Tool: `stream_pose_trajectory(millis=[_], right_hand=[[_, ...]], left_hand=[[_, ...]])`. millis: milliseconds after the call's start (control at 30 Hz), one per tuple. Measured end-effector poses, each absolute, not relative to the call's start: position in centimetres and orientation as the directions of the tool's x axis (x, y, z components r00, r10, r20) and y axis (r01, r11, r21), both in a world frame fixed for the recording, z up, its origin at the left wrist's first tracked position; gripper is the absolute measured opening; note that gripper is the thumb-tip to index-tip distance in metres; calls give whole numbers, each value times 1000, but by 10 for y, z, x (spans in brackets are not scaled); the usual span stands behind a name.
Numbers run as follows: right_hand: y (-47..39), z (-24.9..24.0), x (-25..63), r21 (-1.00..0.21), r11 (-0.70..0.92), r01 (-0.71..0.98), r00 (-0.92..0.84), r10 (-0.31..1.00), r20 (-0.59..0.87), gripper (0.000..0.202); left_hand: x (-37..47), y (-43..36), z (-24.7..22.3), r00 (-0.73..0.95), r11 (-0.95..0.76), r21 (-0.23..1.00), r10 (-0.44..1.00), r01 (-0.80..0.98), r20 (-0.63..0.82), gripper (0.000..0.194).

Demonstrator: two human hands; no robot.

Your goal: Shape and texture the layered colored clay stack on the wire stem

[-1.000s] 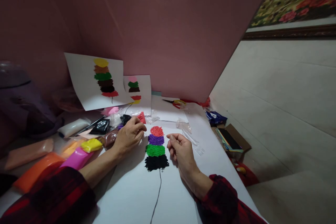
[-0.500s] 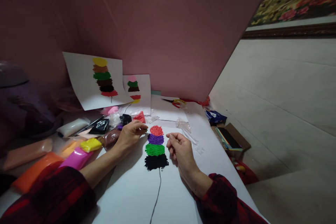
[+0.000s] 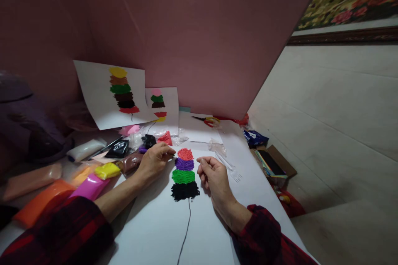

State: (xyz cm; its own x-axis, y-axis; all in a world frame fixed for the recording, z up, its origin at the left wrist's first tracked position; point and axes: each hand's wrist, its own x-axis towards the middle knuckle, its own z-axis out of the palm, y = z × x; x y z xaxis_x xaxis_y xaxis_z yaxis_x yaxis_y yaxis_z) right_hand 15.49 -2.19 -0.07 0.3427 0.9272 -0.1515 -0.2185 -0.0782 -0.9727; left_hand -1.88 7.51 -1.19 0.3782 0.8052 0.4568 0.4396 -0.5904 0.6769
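A white sheet of paper lies before me with a stack of textured clay bands: black, green, purple and a red round at the far end. A thin dark line runs from the black band toward me. My left hand is just left of the red round, thumb and forefinger pinched on a tiny dark bit that I cannot make out. On the other side my right hand hovers by the purple and green bands, fingers curled and tips together; whatever they hold, if anything, is hidden.
Bags of coloured clay, among them orange, magenta and yellow, crowd the left. Two similar pictures lean at the back wall. Scissors lie behind, a clear plastic fork beyond my right hand. A box stands right.
Almost nothing differs. Both hands keep their places and pinched poses beside the clay bands, with only a very slight shift of the view.
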Motion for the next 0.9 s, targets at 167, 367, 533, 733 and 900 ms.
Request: stream_pose_trajectory(millis=[167, 367, 533, 733, 900], right_hand=[[-23, 1, 154, -970, -77, -230, 342, 927, -155, 28], [-22, 1, 154, -970, -78, -229, 342, 927, -155, 27], [-22, 0, 155, -970, -82, -227, 341, 927, -158, 28], [-22, 0, 155, -971, -70, -227, 344, 927, -147, 29], [-22, 0, 155, -971, -68, -230, 342, 928, -146, 28]], left_hand=[[-20, 74, -8, 350, -593, 671, 805, 446, 479, 17], [-20, 74, -7, 342, -593, 658, 805, 464, 485, 18], [-20, 73, -10, 379, -600, 625, 800, 500, 465, 17], [-21, 74, -9, 379, -600, 619, 800, 506, 466, 18], [-22, 76, -9, 367, -601, 619, 799, 506, 475, 17]])
